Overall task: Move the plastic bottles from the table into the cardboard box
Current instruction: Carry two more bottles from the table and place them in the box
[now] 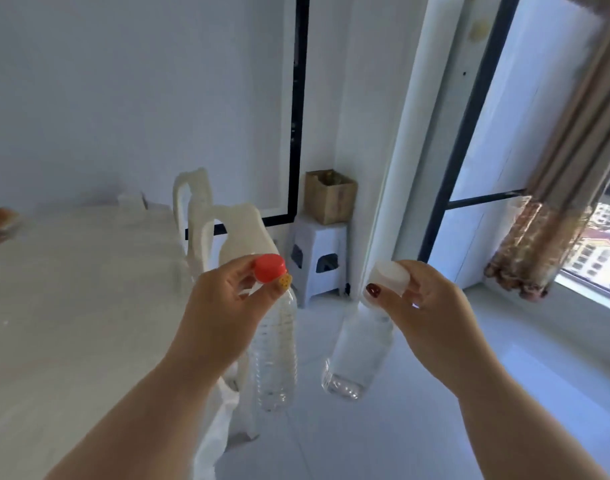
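My left hand (223,306) pinches the red cap of a clear ribbed plastic bottle (275,355), which hangs down beside the table's edge. My right hand (431,306) grips the white cap of a second clear bottle (355,358), shorter and wider, dangling over the floor. Both bottles look empty. The cardboard box (329,197) stands open on a small white stool (317,261) in the far corner, well beyond both hands.
A table with a white cloth (71,306) fills the left side. Two white plastic chairs (227,230) stand at its right edge. A window sill (556,327) and a curtain (546,244) are on the right. White floor lies between me and the stool.
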Available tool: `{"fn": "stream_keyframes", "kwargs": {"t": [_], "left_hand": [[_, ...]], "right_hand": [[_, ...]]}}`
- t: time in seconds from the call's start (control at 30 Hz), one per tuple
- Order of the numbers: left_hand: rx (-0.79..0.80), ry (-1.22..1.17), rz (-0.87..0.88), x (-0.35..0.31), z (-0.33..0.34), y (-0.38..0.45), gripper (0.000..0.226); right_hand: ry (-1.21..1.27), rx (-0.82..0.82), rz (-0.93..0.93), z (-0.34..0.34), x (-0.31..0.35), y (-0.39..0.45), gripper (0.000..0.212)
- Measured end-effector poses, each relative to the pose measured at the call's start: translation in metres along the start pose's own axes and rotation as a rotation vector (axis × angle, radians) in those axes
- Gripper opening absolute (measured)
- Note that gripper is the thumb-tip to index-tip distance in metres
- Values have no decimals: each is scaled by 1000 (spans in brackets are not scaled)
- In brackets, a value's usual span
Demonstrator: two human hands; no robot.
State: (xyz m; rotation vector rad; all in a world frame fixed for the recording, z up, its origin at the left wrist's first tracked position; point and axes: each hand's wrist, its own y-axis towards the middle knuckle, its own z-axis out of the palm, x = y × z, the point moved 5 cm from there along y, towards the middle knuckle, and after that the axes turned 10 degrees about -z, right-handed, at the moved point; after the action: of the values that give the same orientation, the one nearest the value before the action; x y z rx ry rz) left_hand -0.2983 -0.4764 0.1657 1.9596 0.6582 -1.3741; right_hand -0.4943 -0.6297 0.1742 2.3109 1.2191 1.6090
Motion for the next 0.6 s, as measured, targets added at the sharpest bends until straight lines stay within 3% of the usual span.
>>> {"fn": "stream_keyframes", "kwargs": {"t": [0.2,0.3,0.6], "left_hand": [[3,-44,19,-24,126,66,16],[15,-56,23,-31,179,109,22],[59,16,60,0,280,277,31]], "right_hand": [[-17,-15,-2,-90,-73,76,14],[-30,-39,-5,-122,-109,123,12],[-69,-121,-20,-129,-226,272,15]]}}
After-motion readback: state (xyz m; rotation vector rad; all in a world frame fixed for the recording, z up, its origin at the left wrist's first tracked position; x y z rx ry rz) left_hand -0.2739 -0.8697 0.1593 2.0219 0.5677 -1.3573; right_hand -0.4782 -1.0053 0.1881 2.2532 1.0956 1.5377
